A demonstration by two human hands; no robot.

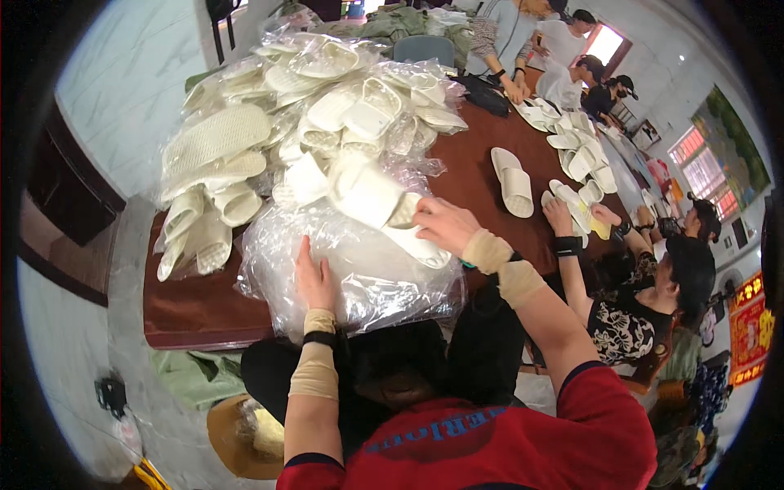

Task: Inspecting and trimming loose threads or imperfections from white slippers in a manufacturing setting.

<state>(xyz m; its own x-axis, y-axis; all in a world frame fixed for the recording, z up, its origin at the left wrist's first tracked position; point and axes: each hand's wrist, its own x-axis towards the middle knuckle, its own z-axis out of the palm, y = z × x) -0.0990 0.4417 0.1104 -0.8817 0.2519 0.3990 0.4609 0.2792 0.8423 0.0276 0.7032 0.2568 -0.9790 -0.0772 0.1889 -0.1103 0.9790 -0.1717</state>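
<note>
My left hand (314, 276) rests with its fingers stretched out on a stack of clear plastic bags (371, 273) at the table's near edge. My right hand (447, 226) has its fingers closed on the edge of a cream-white slipper (363, 192), which lies over the far side of the bags. Under that hand, another pale slipper (420, 247) shows in part. Beyond the bags rises a large heap of cream slippers (220, 135), many of them in clear plastic. Tan wraps circle both my forearms.
On the brown tabletop (465, 147) a lone pair of slippers (513, 181) lies to the right. A co-worker (645, 298) beside me handles more slippers (576, 208). Other people work along the far side. A cardboard box (237, 437) stands on the floor at lower left.
</note>
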